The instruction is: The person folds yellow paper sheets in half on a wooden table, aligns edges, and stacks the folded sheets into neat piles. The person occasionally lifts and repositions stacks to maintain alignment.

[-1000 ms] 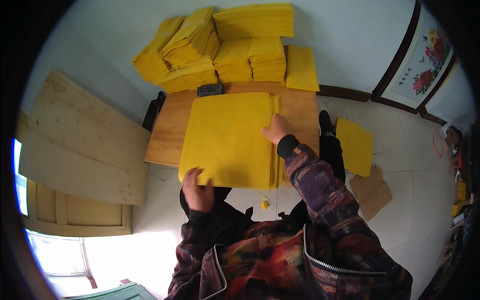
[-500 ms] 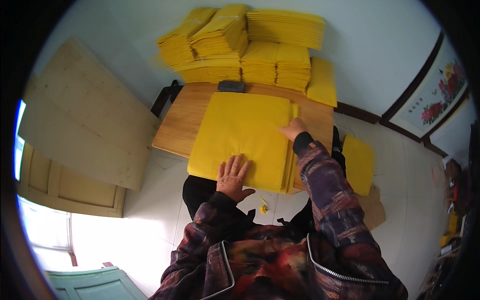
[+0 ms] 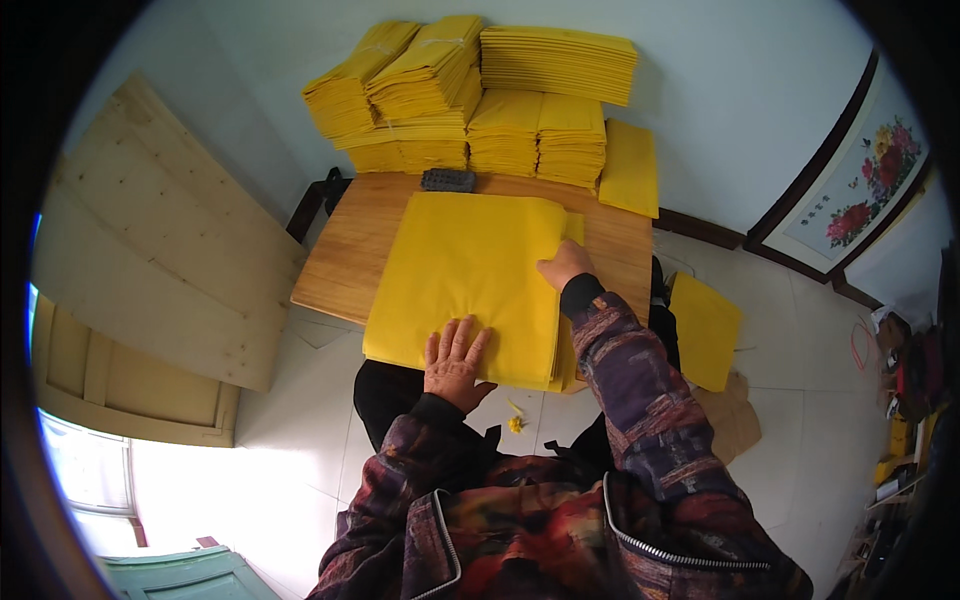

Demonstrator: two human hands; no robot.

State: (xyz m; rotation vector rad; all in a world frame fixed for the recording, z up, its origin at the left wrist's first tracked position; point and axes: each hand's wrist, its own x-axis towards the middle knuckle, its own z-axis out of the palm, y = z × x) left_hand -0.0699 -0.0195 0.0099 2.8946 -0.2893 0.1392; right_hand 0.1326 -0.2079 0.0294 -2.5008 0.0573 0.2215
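A pile of large flat yellow sheets [image 3: 480, 270] lies on the near part of a wooden table, its front edge jutting over my lap. My left hand [image 3: 457, 368] rests palm down near the pile's front edge, fingers spread. At the right edge my right hand [image 3: 566, 264] is closed on the border of the upper yellow sheets, thumb on top and fingers partly hidden. More yellow layers show beneath, just right of that border. Whether the sheets are paper or cloth I cannot tell.
Tall bundles of folded yellow sheets [image 3: 505, 130] stand along the wooden table's [image 3: 335, 245] back edge, some tied with string. Before them sits a small dark grey block [image 3: 447, 180]. A wooden board [image 3: 165, 235] leans at left. More yellow sheets [image 3: 705, 330] lie low at right.
The whole view has shifted slightly. My right hand has brought the upper sheets' right border a little left over the layers beneath. My left hand stays flat on the pile.
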